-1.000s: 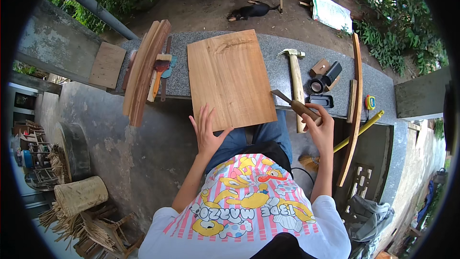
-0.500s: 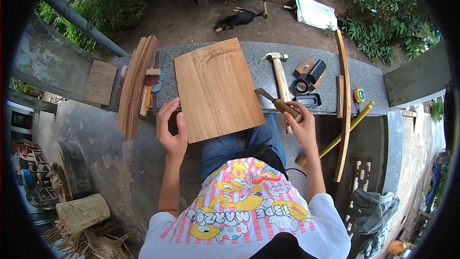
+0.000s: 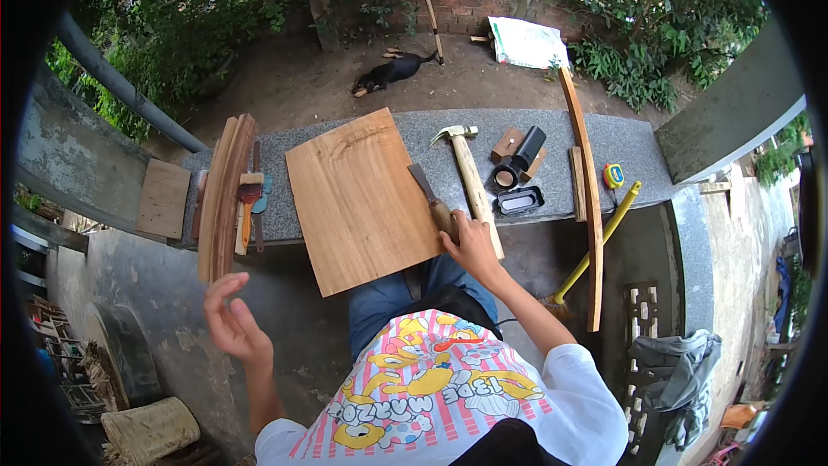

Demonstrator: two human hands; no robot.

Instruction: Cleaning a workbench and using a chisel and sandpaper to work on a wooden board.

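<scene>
A flat wooden board (image 3: pixel 358 211) lies on the stone bench, its near end overhanging towards my lap. My right hand (image 3: pixel 474 248) is closed round the wooden handle of a chisel (image 3: pixel 442 217). The chisel lies over the board's right edge, its flared metal blade pointing away from me. My left hand (image 3: pixel 237 324) is lifted off to the left with fingers apart, holding nothing. Nearest to it are the near ends of long wooden strips (image 3: pixel 222 207). Just right of the chisel rests a claw hammer (image 3: pixel 470 177) with a pale wooden handle.
Left of the board lies a paintbrush (image 3: pixel 247 207). To the right are a black cylindrical device (image 3: pixel 522 155), a small black tray (image 3: pixel 520 200), a curved wooden strip (image 3: pixel 586 173) and a tape measure (image 3: pixel 613 175). A dog (image 3: pixel 388 75) lies on the ground beyond the granite bench (image 3: pixel 423 125).
My left hand has come away from the board's left edge, moving left and towards me. My right hand has brought the chisel leftwards onto the board's right edge. The whole view has shifted slightly.
</scene>
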